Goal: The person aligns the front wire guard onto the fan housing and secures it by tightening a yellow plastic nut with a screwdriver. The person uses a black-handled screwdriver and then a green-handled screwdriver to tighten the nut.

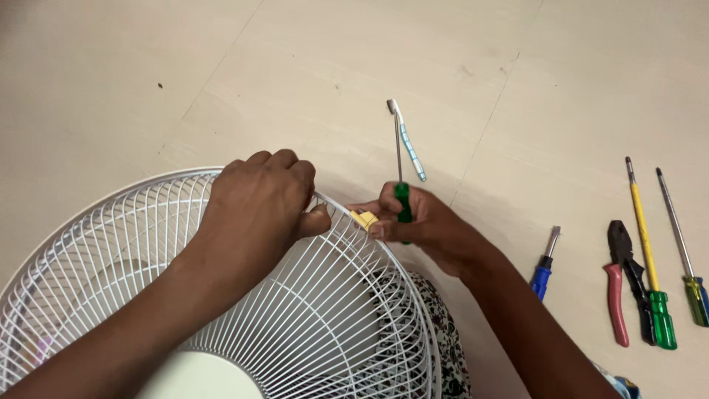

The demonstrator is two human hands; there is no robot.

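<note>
Above right hand [421,225], screwdriver [399,166] upright.

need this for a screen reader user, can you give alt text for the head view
A left hand grips the rim of a white wire fan guard while the right hand holds a green-handled screwdriver at a small yellow clip on the rim. A toothbrush, pliers and more screwdrivers lie on the beige floor.

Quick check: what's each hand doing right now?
Left hand: closed, gripping the fan guard rim.
Right hand: closed on a green-handled screwdriver.
</note>
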